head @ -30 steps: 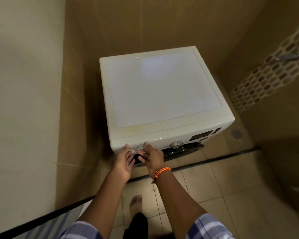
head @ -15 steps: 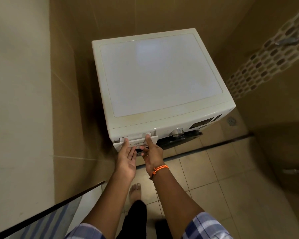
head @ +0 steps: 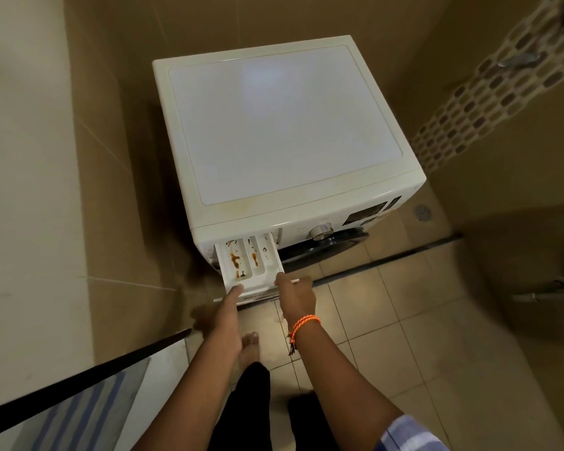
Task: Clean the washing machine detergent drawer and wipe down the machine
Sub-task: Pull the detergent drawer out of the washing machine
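A white front-loading washing machine (head: pixel 284 125) stands in a tiled corner. Its detergent drawer (head: pixel 249 265) is pulled well out at the front left, showing compartments streaked with brown-orange residue. My left hand (head: pixel 223 312) grips the drawer's front panel at its left end, thumb on the rim. My right hand (head: pixel 295 294), with an orange braided band at the wrist, grips the panel's right end.
A control dial (head: pixel 320 231) and dark display (head: pixel 367 213) sit right of the drawer, above the dark door (head: pixel 323 249). Tiled walls close in on the left and behind. A floor drain (head: pixel 421 212) lies at right. My bare foot (head: pixel 249 349) is on the tiles below the drawer.
The drawer has slid from shut to far out of the machine, with both hands pulling it toward me. Its stained compartments are now exposed.
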The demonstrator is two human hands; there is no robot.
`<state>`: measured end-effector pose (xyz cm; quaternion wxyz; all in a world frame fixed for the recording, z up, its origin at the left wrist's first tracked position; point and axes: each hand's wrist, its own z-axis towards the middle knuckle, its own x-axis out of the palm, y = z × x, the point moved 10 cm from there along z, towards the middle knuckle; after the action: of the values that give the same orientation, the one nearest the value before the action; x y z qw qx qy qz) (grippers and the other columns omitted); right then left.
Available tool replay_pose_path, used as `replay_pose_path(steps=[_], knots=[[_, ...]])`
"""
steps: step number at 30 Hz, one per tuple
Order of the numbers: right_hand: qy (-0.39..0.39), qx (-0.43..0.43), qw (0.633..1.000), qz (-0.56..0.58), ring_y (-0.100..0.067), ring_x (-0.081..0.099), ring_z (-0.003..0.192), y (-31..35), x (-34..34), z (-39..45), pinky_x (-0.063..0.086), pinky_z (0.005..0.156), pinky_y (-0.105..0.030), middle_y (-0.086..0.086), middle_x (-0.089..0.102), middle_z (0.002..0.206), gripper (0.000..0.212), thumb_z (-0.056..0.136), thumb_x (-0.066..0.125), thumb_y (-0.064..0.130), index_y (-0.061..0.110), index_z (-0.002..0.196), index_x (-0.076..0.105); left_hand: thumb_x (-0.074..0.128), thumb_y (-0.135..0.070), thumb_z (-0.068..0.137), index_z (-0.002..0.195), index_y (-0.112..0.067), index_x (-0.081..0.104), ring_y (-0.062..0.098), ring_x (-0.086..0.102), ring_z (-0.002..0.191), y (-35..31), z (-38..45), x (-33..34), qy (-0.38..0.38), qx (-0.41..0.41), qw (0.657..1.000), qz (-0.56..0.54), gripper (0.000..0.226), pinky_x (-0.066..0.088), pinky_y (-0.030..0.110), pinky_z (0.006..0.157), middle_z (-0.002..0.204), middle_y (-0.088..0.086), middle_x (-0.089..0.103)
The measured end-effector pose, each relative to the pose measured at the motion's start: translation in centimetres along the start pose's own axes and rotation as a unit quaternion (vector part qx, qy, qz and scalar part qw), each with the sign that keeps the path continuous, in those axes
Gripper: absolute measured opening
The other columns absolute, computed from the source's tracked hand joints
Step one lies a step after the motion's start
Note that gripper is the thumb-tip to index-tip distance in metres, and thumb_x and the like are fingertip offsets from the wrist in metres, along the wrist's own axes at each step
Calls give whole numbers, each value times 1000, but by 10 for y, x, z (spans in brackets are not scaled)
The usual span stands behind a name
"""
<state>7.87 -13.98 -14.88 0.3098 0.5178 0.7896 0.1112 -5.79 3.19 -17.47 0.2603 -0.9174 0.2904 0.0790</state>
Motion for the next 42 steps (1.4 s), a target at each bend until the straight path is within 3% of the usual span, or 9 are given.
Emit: replay_pose_path(steps=[3, 6, 8, 12, 19, 24, 28, 32, 42], knots=[[-159, -238, 914, -287, -25, 51, 111, 64, -19, -23, 49, 91, -41, -10, 52, 123, 49, 90, 62, 34, 14, 132, 50, 99, -42, 71, 146, -22, 53, 37, 62, 128, -61, 1, -6, -63, 211, 946, 238, 90, 58, 56, 97, 145, 10, 60], [-104, -361, 877, -301, -24, 54, 118, 100, 7, -15, 49, 102, -41, -8, 60, 126, 41, 96, 61, 22, 16, 137, 58, 71, -31, 104, 140, -14, 64, 32, 67, 116, -99, -3, 18, 1, 286, 925, 249, 41, 58, 49, 97, 135, 9, 70], [-14, -326, 916, -235, -23, 65, 113, 102, 22, 7, 57, 96, -41, -10, 69, 125, 37, 101, 57, 16, 15, 138, 62, 55, -26, 113, 142, -8, 66, 32, 67, 115, -100, 12, 23, 41, 225, 959, 168, 36, 55, 43, 101, 130, 9, 71], [-29, -300, 936, -184, -16, 65, 72, 107, 20, 29, 52, 67, -29, -5, 73, 80, 16, 101, 64, 19, 11, 95, 77, 54, -26, 114, 145, -11, 65, 33, 69, 126, -93, 35, 27, 86, 133, 985, 70, 36, 53, 50, 114, 140, 14, 71], [-51, -313, 930, -186, -5, 57, 67, 96, 15, 18, 46, 67, -23, 5, 64, 77, 22, 100, 66, 9, 14, 78, 71, 48, -24, 116, 144, -9, 65, 29, 69, 117, -75, 25, 28, 118, 135, 982, 61, 36, 57, 45, 105, 136, 10, 72], [-59, -345, 900, -258, -18, 68, 84, 92, 15, 11, 59, 72, -33, -7, 71, 96, 15, 99, 61, 3, 11, 101, 73, 48, -20, 116, 142, -4, 66, 21, 62, 112, -65, 14, 27, 128, 148, 977, 87, 35, 50, 34, 98, 134, 10, 70], [-56, -433, 824, -361, -24, 64, 83, 104, 31, -5, 61, 69, -39, -8, 63, 104, 62, 97, 58, 0, 26, 152, 45, 45, -26, 117, 147, -7, 61, 28, 65, 125, -72, 17, 32, 137, 143, 977, 81, 39, 51, 39, 105, 137, 9, 69], [-45, -460, 780, -422, -33, 70, 83, 110, 46, -1, 64, 68, -49, -13, 64, 113, 63, 96, 57, 3, 28, 150, 38, 46, -30, 117, 148, -11, 60, 26, 66, 123, -78, 26, 36, 139, 140, 979, 58, 39, 53, 42, 107, 143, 13, 68], [-25, -462, 761, -454, -40, 70, 81, 120, 60, 10, 63, 70, -51, -16, 68, 96, 43, 99, 50, 5, 19, 139, 49, 45, -33, 117, 146, -13, 61, 24, 67, 118, -77, 32, 39, 140, 136, 980, 45, 39, 54, 40, 100, 134, 8, 70]])
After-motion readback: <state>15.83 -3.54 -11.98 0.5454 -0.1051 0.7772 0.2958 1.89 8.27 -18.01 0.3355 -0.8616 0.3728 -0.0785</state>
